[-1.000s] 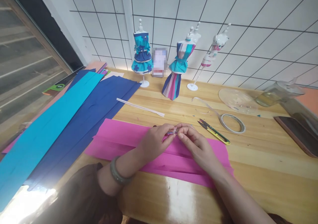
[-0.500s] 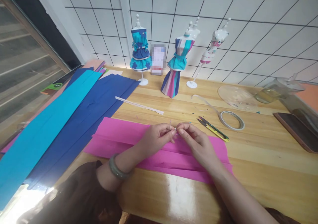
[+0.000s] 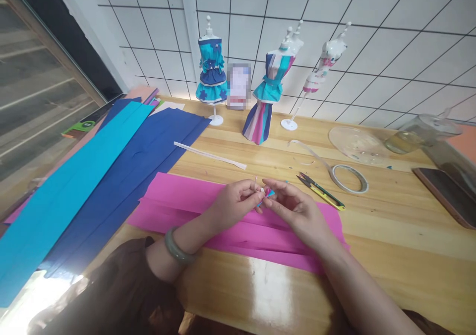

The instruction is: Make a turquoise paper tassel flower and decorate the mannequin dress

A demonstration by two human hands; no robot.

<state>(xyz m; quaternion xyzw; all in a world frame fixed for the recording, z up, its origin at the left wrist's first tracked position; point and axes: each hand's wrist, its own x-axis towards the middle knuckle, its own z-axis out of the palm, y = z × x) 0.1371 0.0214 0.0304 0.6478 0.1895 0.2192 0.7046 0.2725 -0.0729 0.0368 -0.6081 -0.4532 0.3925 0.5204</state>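
Note:
A small pink and blue folded piece [image 3: 269, 193] with a white bit is between my hands, above the pink crepe sheet [image 3: 186, 191]. The fingers of my left hand [image 3: 238, 198] are pinched on its left side. My right hand [image 3: 293, 206] is around its right side, thumb and forefinger apart, with the fingertips at or very near the piece. The pink sheet lies flat on the wooden table [image 3: 401, 246] under both hands.
Yellow-handled snips [image 3: 322, 191], a tape roll [image 3: 349, 179] and a white strip [image 3: 210, 155] lie beyond the hands. Dressed mini mannequins [image 3: 211, 77] stand at the back. Blue sheets [image 3: 122, 176] lie left, a dark phone [image 3: 446, 196] right.
The small pink and blue piece, mostly hidden by the fingers before, now shows between my hands. My right thumb and forefinger have parted from their pinch.

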